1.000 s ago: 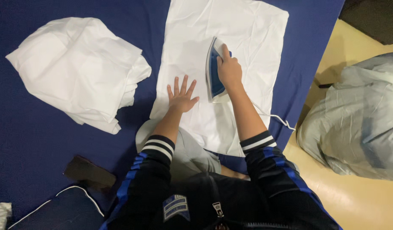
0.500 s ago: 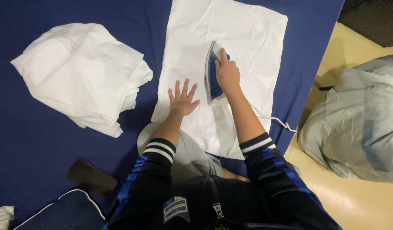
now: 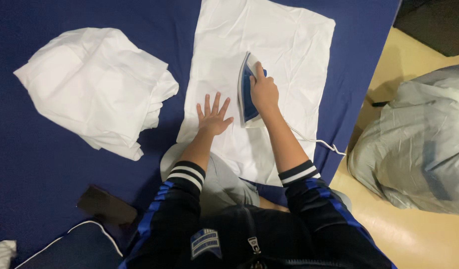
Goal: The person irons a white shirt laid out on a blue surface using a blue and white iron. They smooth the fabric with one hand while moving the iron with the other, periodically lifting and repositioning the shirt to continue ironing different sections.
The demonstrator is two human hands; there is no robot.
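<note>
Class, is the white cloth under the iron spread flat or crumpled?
Spread flat: the white cloth lies as a smooth rectangle on the blue surface, left hand pressing it, right hand gripping the iron.

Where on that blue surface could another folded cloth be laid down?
Bare blue cover shows between the crumpled white cloth pile and the flat white sheet, and below the pile down to the dark flat object. A narrower strip runs right of the sheet. The sheet is taken: left hand flat on it, right hand gripping the blue-and-white iron.
</note>
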